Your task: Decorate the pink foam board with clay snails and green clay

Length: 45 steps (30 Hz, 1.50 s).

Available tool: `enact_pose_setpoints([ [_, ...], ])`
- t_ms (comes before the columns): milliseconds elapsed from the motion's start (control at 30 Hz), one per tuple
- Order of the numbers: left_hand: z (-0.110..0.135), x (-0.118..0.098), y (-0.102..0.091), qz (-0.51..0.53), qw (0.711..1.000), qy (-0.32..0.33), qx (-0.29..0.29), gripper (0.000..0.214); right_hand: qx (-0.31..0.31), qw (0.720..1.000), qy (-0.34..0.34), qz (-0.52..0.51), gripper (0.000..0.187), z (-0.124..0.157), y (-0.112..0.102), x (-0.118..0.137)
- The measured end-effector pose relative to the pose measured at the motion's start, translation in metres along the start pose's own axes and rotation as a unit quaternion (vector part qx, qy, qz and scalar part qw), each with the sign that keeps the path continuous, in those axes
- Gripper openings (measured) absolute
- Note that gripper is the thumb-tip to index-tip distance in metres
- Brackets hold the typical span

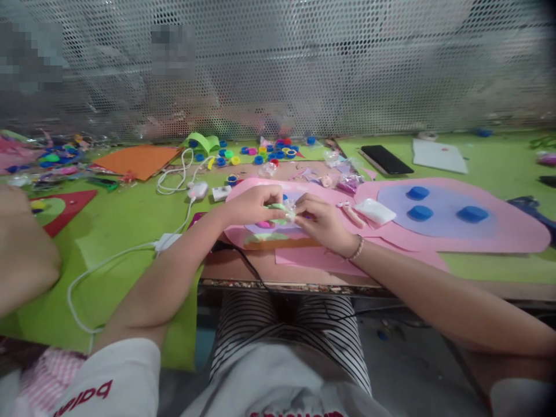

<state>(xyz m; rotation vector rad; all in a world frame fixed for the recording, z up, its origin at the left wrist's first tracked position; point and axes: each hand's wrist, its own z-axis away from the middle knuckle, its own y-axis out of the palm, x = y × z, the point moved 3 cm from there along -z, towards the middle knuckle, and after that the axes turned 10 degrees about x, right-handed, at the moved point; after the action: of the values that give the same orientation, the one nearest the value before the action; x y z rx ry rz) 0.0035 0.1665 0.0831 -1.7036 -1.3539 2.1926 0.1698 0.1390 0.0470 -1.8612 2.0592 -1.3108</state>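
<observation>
My left hand is closed, its thumb and fingers pinching a pale green soft-looking piece. Close against it, my right hand is closed on a crinkled clear plastic wrapper. Fingers hide part of both. Under my hands lies a pink paper cutout with a lilac middle, bearing pink and blue bits. To the right is a second pink cutout with a lilac oval and several blue caps. Pink strips and a white packet rest between the cutouts.
A black phone and white sheet lie behind. Several coloured caps are scattered near the perforated metal screen. A white cable crosses the green table covering. Another person's arm reaches in at left.
</observation>
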Motion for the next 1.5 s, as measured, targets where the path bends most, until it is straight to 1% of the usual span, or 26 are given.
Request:
enact_pose_setpoints([
  [167, 0.0, -0.001, 0.005, 0.042, 0.997, -0.005, 0.062, 0.037, 0.064, 0.995, -0.02, 0.07, 0.013, 0.002, 0.005, 0.007],
  [233, -0.001, 0.0, 0.005, -0.001, 0.998, -0.022, 0.057, 0.038, 0.094, 0.99, -0.021, 0.105, 0.012, 0.003, 0.008, 0.01],
  [333, -0.003, -0.001, 0.006, -0.102, 0.993, -0.034, 0.042, 0.033, 0.143, 0.979, -0.031, 0.144, 0.014, 0.004, 0.013, 0.012],
  [400, -0.003, -0.004, 0.007, -0.125, 0.991, -0.026, 0.043, 0.028, 0.154, 0.977, -0.031, 0.145, 0.015, 0.004, 0.014, 0.012],
  [433, -0.003, -0.006, 0.007, -0.125, 0.991, -0.019, 0.04, 0.026, 0.15, 0.979, -0.024, 0.135, 0.016, 0.003, 0.014, 0.012],
  [533, 0.0, -0.008, 0.002, -0.128, 0.992, -0.005, 0.003, 0.021, 0.103, 0.991, 0.016, 0.086, 0.018, 0.001, 0.009, 0.007],
  [600, 0.003, -0.005, -0.007, -0.143, 0.989, -0.005, -0.038, 0.02, 0.066, 0.995, 0.052, 0.059, 0.019, 0.0, 0.003, 0.003],
  [667, 0.006, 0.0, -0.02, -0.165, 0.982, -0.01, -0.09, 0.021, 0.041, 0.994, 0.087, 0.046, 0.021, 0.001, -0.001, -0.002],
  [767, 0.011, 0.011, -0.038, -0.172, 0.973, -0.029, -0.148, 0.025, 0.041, 0.992, 0.112, 0.039, 0.018, 0.002, -0.002, -0.008],
  [833, 0.014, 0.017, -0.046, -0.164, 0.972, -0.048, -0.162, 0.026, 0.057, 0.992, 0.106, 0.039, 0.018, 0.002, 0.0, -0.01],
  [933, 0.015, 0.024, -0.051, -0.169, 0.969, -0.078, -0.16, 0.029, 0.085, 0.992, 0.081, 0.039, 0.021, 0.004, 0.005, -0.011],
  [1033, 0.016, 0.028, -0.054, -0.178, 0.966, -0.096, -0.162, 0.029, 0.117, 0.992, 0.037, 0.036, 0.02, 0.005, 0.008, -0.01],
  [1133, 0.015, 0.032, -0.055, -0.161, 0.971, -0.089, -0.152, 0.028, 0.148, 0.988, -0.004, 0.049, 0.019, 0.006, 0.007, -0.007],
  [1200, 0.014, 0.033, -0.055, -0.156, 0.974, -0.079, -0.144, 0.029, 0.166, 0.984, -0.017, 0.063, 0.019, 0.006, 0.004, -0.003],
  [1267, 0.013, 0.033, -0.053, -0.156, 0.975, -0.078, -0.141, 0.028, 0.184, 0.98, -0.01, 0.074, 0.019, 0.007, 0.001, 0.001],
  [1333, 0.014, 0.034, -0.05, -0.135, 0.978, -0.095, -0.131, 0.029, 0.205, 0.976, 0.009, 0.079, 0.021, 0.01, -0.001, 0.005],
  [1433, 0.015, 0.029, -0.044, -0.101, 0.983, -0.112, -0.104, 0.041, 0.229, 0.968, 0.028, 0.098, 0.026, 0.018, 0.0, 0.01],
  [1500, 0.014, 0.022, -0.04, -0.125, 0.984, -0.101, -0.079, 0.039, 0.237, 0.963, 0.032, 0.128, 0.029, 0.025, 0.002, 0.013],
])
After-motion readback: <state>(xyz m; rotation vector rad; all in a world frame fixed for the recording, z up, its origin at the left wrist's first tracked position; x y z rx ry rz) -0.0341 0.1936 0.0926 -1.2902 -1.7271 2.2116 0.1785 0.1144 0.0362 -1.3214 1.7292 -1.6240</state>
